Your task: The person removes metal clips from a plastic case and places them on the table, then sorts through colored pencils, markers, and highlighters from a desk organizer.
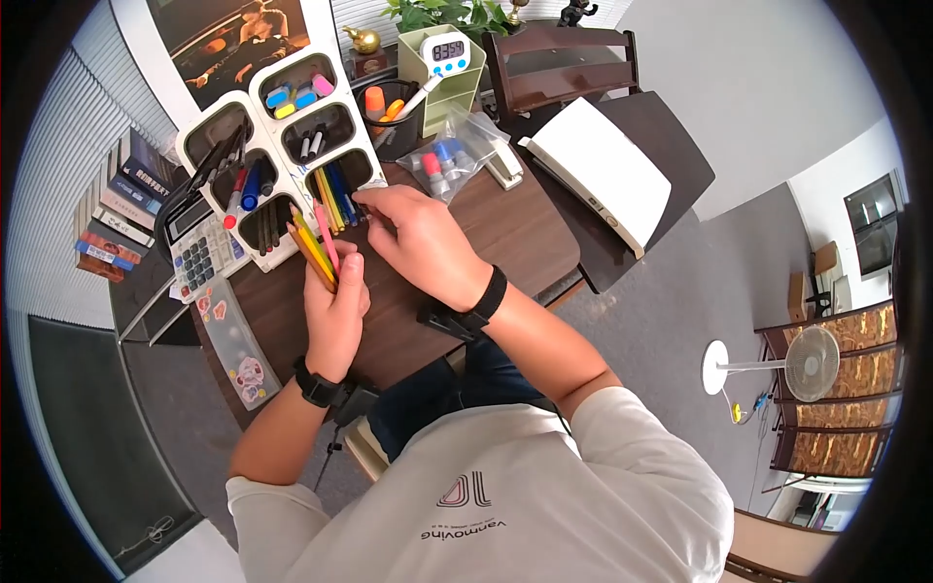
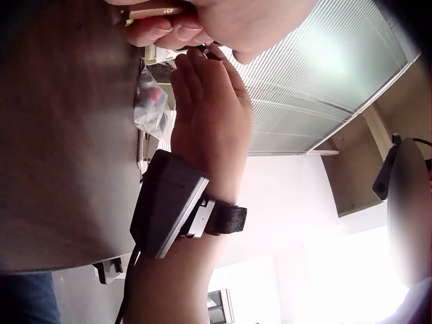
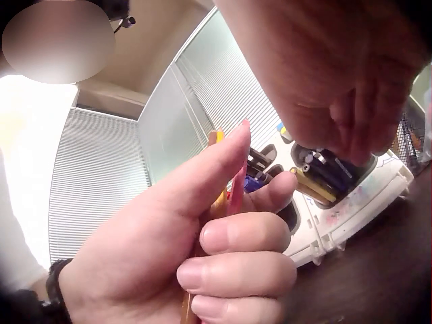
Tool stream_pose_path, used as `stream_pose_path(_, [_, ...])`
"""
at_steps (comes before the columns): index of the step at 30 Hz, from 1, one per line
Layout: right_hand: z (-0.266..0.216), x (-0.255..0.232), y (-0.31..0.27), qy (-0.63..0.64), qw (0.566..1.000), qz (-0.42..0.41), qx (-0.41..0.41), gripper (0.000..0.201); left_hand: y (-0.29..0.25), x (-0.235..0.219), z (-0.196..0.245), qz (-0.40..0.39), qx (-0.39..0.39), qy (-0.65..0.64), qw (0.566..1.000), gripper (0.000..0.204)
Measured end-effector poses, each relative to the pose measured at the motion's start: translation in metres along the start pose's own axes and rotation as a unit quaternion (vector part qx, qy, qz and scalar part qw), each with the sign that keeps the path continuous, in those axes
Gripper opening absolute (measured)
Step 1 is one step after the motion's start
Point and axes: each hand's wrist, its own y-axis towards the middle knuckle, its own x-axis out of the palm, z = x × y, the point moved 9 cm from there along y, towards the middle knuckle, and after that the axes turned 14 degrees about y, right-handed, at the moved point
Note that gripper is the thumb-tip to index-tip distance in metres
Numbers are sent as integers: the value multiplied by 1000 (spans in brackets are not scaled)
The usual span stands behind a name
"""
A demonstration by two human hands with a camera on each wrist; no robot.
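Observation:
Several pencils, among them a yellow pencil [image 1: 311, 241] and a pink one [image 1: 326, 228], are gripped upright in my left hand [image 1: 335, 316] beside the white organizer [image 1: 282, 175]. The right wrist view shows this left hand [image 3: 236, 250] with its fingers curled round them. My right hand [image 1: 428, 243] has its fingertips at the organizer compartment that holds yellow pencils [image 3: 314, 185] and dark pens. Whether those fingertips pinch a pen is hidden in the right wrist view, where the right hand [image 3: 337, 81] is seen from outside. A brown pencil [image 2: 158, 11] shows in the left wrist view.
Behind the right hand lie a clear bag [image 1: 452, 160] with small bottles and a white stapler [image 1: 505, 165]. A black mesh cup [image 1: 394, 141] stands beside the organizer. Left of it are a calculator [image 1: 202, 262] and a clear case [image 1: 233, 340] on the table [image 1: 398, 330].

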Motion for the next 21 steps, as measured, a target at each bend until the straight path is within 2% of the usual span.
stream_pose_path(5, [3,0,-2,7,1000,1,24,33,3,-6,1,27,-7,24,999,22])
stream_pose_path(10, [8,5,-2,24,999,-15,27,38,7,-17,-3,61,24,-77,995,28])
stream_pose_path(12, [8,6,-4,24,999,-22,30,40,5,-18,-3,44,30,-77,996,28])
stream_pose_path(14, [8,2,-8,1,999,-9,49,37,5,-16,-4,29,36,-79,996,28])
stream_pose_path(15, [5,2,-11,1,999,-10,49,37,4,-17,-5,48,35,-73,996,29])
stream_pose_path(16, [-1,-4,-16,-3,999,17,37,31,5,-19,-7,67,34,-67,995,30])
stream_pose_path(18, [-12,-11,-28,-8,999,45,26,25,7,-17,-8,48,51,-83,994,30])
stream_pose_path(20, [-15,0,-45,71,994,-26,79,20,5,-13,-7,27,65,-100,992,30])
stream_pose_path(21, [-19,6,-52,56,995,-56,66,22,3,-8,-7,5,52,-120,991,30])
